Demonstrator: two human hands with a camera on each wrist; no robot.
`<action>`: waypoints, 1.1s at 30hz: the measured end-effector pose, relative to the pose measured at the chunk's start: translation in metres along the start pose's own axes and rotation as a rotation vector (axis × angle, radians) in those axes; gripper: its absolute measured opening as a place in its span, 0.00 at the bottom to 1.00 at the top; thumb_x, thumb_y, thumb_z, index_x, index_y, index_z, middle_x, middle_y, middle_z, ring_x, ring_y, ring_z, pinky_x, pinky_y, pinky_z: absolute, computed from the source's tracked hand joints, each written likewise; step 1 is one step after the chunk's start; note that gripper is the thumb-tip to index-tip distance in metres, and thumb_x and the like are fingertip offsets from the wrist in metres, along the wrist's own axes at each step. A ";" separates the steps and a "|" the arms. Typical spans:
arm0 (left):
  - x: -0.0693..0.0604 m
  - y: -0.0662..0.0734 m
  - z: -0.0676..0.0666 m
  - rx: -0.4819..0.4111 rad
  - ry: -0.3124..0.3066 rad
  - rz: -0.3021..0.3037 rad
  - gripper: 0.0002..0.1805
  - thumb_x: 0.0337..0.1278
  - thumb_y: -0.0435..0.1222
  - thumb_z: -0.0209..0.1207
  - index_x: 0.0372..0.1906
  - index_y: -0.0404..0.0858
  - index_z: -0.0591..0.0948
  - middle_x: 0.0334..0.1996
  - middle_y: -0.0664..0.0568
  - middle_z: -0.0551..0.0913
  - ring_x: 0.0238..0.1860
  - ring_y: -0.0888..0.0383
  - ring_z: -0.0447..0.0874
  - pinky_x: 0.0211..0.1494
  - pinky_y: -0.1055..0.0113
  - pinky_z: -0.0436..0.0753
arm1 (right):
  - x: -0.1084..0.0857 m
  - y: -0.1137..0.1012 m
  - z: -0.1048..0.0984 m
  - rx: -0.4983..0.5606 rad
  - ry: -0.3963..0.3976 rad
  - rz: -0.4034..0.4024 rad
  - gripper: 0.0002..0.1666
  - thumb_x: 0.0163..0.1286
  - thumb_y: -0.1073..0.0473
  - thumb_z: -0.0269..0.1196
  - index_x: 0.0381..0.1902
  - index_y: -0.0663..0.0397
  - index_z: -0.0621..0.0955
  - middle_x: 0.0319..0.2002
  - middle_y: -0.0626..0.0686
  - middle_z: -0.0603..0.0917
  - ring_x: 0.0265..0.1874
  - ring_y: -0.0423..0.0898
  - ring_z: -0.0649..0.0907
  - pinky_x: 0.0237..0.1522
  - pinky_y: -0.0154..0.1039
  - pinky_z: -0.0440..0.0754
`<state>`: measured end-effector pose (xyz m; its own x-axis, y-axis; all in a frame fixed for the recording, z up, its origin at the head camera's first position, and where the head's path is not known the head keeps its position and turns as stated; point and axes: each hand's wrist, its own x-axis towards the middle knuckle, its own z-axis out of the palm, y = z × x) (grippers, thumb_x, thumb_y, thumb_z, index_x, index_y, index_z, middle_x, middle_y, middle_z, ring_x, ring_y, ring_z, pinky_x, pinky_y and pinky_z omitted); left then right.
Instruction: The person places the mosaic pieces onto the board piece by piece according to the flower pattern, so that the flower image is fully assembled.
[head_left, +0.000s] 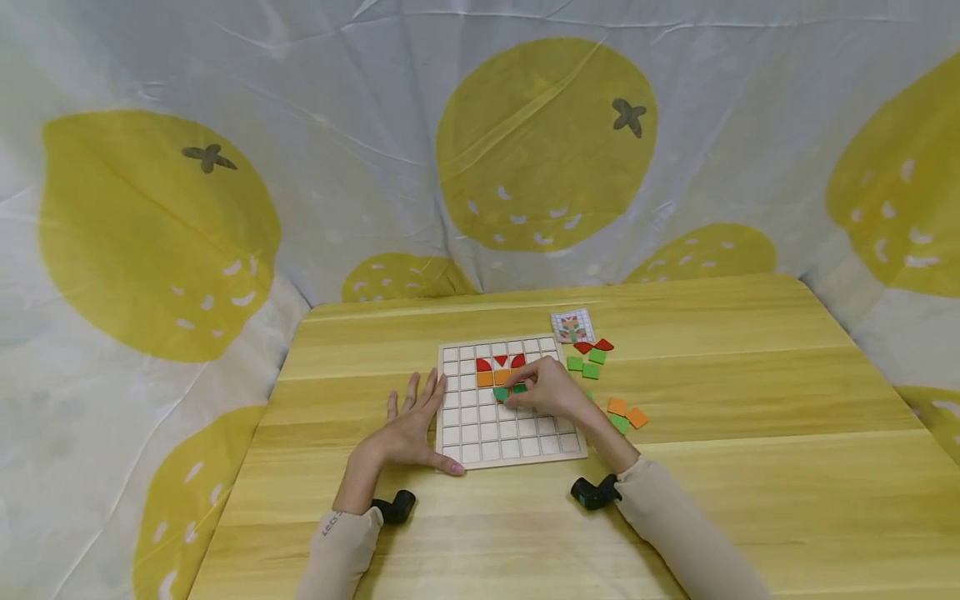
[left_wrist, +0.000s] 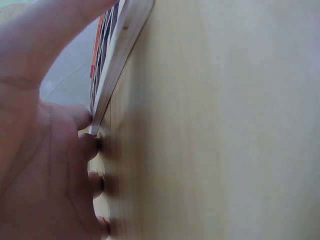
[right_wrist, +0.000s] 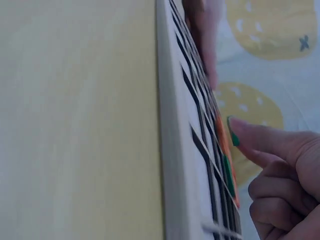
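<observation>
A wooden grid board [head_left: 468, 433] lies on the table with red and orange tiles [head_left: 485, 379] set in its upper middle cells. My right hand [head_left: 551, 389] pinches a dark green tile [right_wrist: 233, 132] between thumb and finger, just above the board in the right wrist view. Another dark green tile [right_wrist: 228, 175] sits on the board close by; its outline is partly hidden by the hand in the head view. With fingers spread, my left hand [head_left: 408, 429] rests against the board's left edge, its thumb at the near left corner.
Right of the board lie loose light green tiles [head_left: 591, 372], red leaf-shaped tiles [head_left: 604, 345] and orange tiles [head_left: 637, 417]. A small pattern card [head_left: 561, 319] is behind them, near the board's far right corner. A lemon-print cloth [head_left: 352, 167] hangs behind the table [head_left: 750, 375].
</observation>
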<state>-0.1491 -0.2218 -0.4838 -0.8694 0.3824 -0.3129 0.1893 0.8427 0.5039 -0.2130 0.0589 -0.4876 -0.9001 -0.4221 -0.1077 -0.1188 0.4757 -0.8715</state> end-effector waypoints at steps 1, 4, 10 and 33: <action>0.000 0.000 0.000 -0.001 0.001 0.001 0.82 0.35 0.64 0.79 0.85 0.40 0.36 0.84 0.43 0.26 0.82 0.37 0.14 0.78 0.28 0.22 | 0.002 -0.002 0.005 -0.003 0.000 0.000 0.12 0.57 0.61 0.79 0.41 0.55 0.92 0.14 0.43 0.61 0.18 0.40 0.60 0.24 0.32 0.57; 0.001 0.000 0.000 0.002 0.000 -0.001 0.81 0.35 0.64 0.79 0.85 0.40 0.37 0.85 0.43 0.27 0.83 0.38 0.15 0.78 0.29 0.23 | 0.007 -0.005 0.016 0.002 0.014 0.004 0.12 0.56 0.62 0.80 0.39 0.54 0.92 0.13 0.44 0.63 0.17 0.40 0.61 0.24 0.32 0.57; 0.002 0.000 0.001 0.019 -0.006 0.000 0.81 0.35 0.64 0.79 0.85 0.41 0.36 0.84 0.44 0.26 0.83 0.38 0.14 0.78 0.28 0.22 | 0.010 -0.005 0.024 0.032 0.046 0.015 0.12 0.55 0.64 0.80 0.39 0.54 0.92 0.14 0.44 0.65 0.17 0.39 0.63 0.23 0.31 0.59; 0.001 0.001 0.001 -0.003 -0.008 0.001 0.81 0.35 0.64 0.79 0.85 0.41 0.36 0.84 0.44 0.25 0.82 0.38 0.14 0.78 0.28 0.22 | 0.015 -0.005 0.026 0.011 0.054 0.029 0.10 0.56 0.63 0.79 0.37 0.52 0.92 0.16 0.43 0.68 0.19 0.39 0.63 0.25 0.30 0.58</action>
<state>-0.1498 -0.2204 -0.4845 -0.8658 0.3859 -0.3187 0.1883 0.8412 0.5069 -0.2148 0.0305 -0.4972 -0.9246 -0.3657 -0.1070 -0.0882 0.4787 -0.8735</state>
